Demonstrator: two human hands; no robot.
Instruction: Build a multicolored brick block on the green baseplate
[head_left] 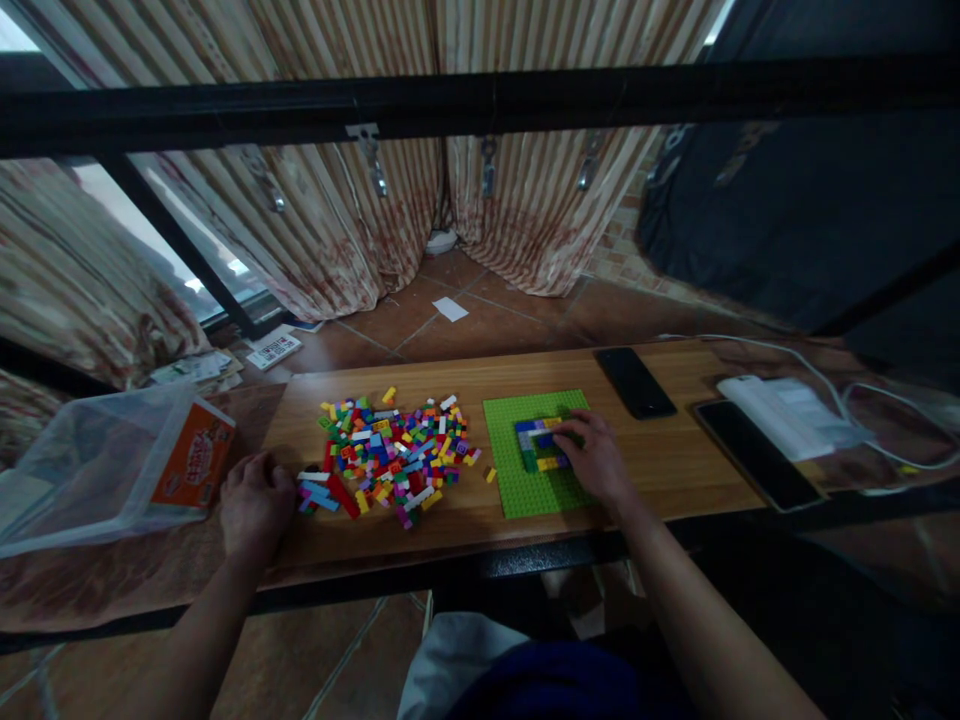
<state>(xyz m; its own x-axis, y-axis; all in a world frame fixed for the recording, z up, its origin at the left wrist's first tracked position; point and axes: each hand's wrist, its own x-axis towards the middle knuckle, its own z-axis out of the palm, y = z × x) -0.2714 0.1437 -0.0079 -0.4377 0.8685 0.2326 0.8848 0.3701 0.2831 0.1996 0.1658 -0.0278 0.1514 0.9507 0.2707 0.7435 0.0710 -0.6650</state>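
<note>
My right hand (596, 460) is over the green studded baseplate (517, 495), its thumb and fingers pinched together on a toy brick at the right side of a low brick structure (529, 460). The structure has blue, green, yellow and greyish bricks set as a frame, and a whitish strip (536, 432) shows by my fingertips. My fingers hide most of the pinched brick. At the left end of the wooden board, my left hand (256, 500) rests with fingers loosely bent and apart, beside a heap of mixed coloured bricks (397, 450); no brick shows in it.
A clear plastic box (97, 450) with an orange label stands at far left. One yellow brick (490, 475) lies between heap and baseplate. On the right are a black phone (636, 382), a larger dark device (757, 455), a white object (787, 410) and a white cable (817, 370).
</note>
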